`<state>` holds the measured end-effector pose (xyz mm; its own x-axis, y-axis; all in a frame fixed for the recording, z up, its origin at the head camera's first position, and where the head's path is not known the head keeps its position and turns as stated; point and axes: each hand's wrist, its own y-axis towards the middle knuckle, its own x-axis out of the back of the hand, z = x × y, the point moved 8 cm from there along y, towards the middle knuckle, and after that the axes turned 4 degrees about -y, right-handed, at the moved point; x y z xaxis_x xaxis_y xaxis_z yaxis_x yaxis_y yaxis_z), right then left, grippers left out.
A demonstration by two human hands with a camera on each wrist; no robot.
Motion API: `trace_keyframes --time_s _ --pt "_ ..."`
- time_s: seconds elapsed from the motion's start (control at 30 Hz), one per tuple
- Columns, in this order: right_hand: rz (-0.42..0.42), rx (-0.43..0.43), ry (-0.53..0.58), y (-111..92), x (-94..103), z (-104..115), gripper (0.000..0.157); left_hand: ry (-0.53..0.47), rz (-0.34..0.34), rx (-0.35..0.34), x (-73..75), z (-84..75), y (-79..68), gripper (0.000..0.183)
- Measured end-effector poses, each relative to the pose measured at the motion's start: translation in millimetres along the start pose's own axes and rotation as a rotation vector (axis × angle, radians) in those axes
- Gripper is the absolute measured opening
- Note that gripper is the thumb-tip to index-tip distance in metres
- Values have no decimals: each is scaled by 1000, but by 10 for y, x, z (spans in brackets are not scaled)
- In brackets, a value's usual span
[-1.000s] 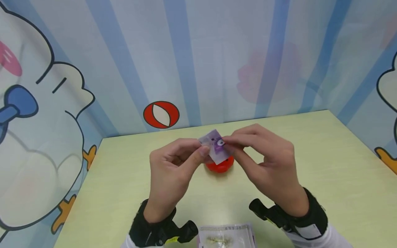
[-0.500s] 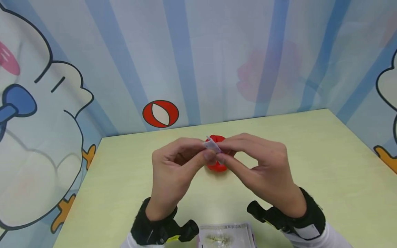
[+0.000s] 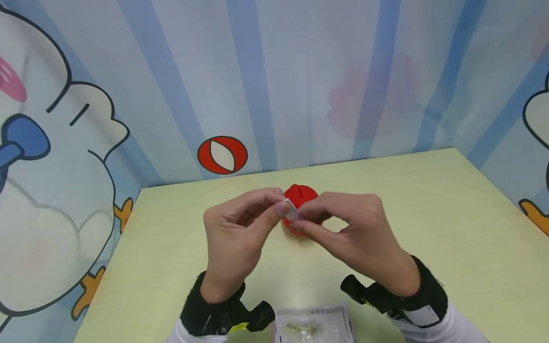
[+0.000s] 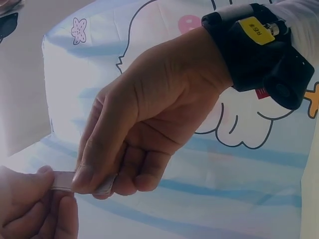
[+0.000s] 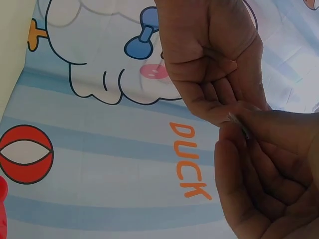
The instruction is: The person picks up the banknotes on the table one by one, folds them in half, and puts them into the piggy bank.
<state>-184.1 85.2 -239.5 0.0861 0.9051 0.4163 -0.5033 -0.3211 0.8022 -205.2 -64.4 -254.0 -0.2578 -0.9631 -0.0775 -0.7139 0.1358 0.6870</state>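
A small folded piece of purple-and-white paper (image 3: 292,211) is held up between both hands in the head view. My left hand (image 3: 240,233) pinches one end between thumb and fingers. The other end is pinched by the thumb and forefinger of my right hand (image 3: 356,231). In the left wrist view the paper (image 4: 63,180) shows as a narrow pale strip between the two hands. Fingers hide most of it in the right wrist view. Behind the fingertips, a rounded red object (image 3: 301,192) with a dark slit on top stands on the table, partly covered by the hands.
A flat, clear plastic packet (image 3: 315,326) with printing along its top lies at the near edge of the pale yellow table (image 3: 463,228). Striped blue cloth walls (image 3: 291,95) with cartoon prints enclose the back and sides. Each wrist wears a black camera strap.
The paper, earlier spread out with its purple print showing, is folded smaller. The right hand has come lower and to the left. More of the red object's top shows now.
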Motion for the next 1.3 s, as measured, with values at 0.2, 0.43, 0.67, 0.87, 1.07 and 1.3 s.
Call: trace_keyframes --time_s 0.2,0.43,0.67,0.87,1.07,1.3 --pt "65 -76 -44 -27 -50 -114 9 15 21 74 -7 74 3 14" --pt "92 -38 -133 46 -11 -260 23 5 72 26 -23 193 59 16" --pt "92 -75 -167 69 -62 -541 15 83 42 144 89 462 94 24" --pt "18 -325 -181 16 -118 -1125 9 226 23 353 211 887 110 41" --pt "-9 -543 -212 -198 -257 -1663 13 336 34 499 289 1387 44 42" --pt "40 -653 -237 -375 -434 -1961 42 432 128 586 189 1829 -102 51"
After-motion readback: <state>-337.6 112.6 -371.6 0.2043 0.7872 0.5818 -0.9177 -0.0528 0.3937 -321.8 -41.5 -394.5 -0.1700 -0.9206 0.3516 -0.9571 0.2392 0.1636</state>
